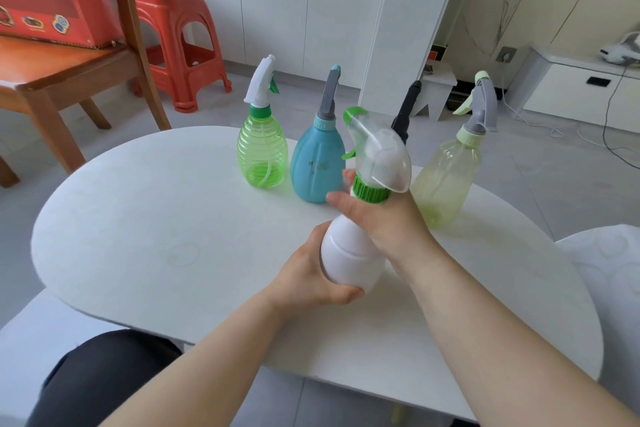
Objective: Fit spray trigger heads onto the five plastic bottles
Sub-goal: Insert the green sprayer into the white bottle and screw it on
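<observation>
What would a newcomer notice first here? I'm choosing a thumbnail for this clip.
The white bottle held in mid-frame: left hand around its body, right hand at the green collar. Behind it, capped bottles line the white table, bright green bottle leftmost.

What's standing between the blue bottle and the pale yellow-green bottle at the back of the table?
In the head view, a bottle with a black spray head stands between the blue bottle and the pale yellow-green bottle. Its body is hidden behind the held white bottle.

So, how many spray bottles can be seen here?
5: green bottle, blue bottle, black-headed bottle mostly hidden, pale yellow-green bottle, white bottle in both hands.
</observation>
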{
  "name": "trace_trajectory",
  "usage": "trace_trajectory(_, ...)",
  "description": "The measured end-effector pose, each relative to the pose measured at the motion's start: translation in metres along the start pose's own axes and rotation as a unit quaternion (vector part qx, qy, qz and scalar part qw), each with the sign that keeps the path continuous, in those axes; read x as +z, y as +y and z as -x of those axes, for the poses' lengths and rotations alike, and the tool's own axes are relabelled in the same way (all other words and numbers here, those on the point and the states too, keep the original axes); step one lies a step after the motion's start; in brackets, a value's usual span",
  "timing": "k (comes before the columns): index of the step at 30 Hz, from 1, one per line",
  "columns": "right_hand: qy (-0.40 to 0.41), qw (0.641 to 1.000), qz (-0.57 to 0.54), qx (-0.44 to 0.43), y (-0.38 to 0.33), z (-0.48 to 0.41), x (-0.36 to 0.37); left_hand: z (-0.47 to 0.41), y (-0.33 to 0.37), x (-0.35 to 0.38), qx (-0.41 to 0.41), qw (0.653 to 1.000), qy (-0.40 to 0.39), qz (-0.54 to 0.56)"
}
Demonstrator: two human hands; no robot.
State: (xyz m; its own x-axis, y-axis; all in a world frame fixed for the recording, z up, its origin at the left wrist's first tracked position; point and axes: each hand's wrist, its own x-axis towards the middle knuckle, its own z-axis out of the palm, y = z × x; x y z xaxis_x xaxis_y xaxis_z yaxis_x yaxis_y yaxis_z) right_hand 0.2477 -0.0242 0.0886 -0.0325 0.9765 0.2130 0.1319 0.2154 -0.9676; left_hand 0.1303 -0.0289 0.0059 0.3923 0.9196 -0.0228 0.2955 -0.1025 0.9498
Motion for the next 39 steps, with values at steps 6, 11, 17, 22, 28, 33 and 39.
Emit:
trace_trajectory(6,-0.028,0.994,0.102,0.036,0.011,0.023,-0.011,0.004,0.005,0.0,0.017,0.999,-0.024,-0.019)
trace_trajectory(11,0.076,0.989,0.123,0.024,0.0,0.023,-0.035,0.011,-0.002,-0.001,0.003,0.998,0.031,-0.059)
trace_trajectory(17,0.262,0.951,0.152,0.054,-0.004,0.017,-0.111,0.003,-0.014,0.014,-0.057,0.92,0.14,-0.361)
trace_trajectory(22,0.329,0.927,0.156,0.091,0.02,0.005,-0.153,-0.002,-0.019,0.018,-0.075,0.896,0.138,-0.416)
trace_trajectory(28,0.337,0.918,0.174,0.111,0.04,-0.026,-0.174,-0.005,-0.02,0.018,-0.068,0.882,0.101,-0.454)
trace_trajectory(33,0.336,0.913,0.203,0.111,0.053,-0.037,-0.178,-0.006,-0.018,0.019,-0.077,0.876,0.09,-0.467)
trace_trajectory(39,0.323,0.916,0.214,0.101,0.062,-0.032,-0.179,-0.006,-0.018,0.019,-0.077,0.878,0.088,-0.465)
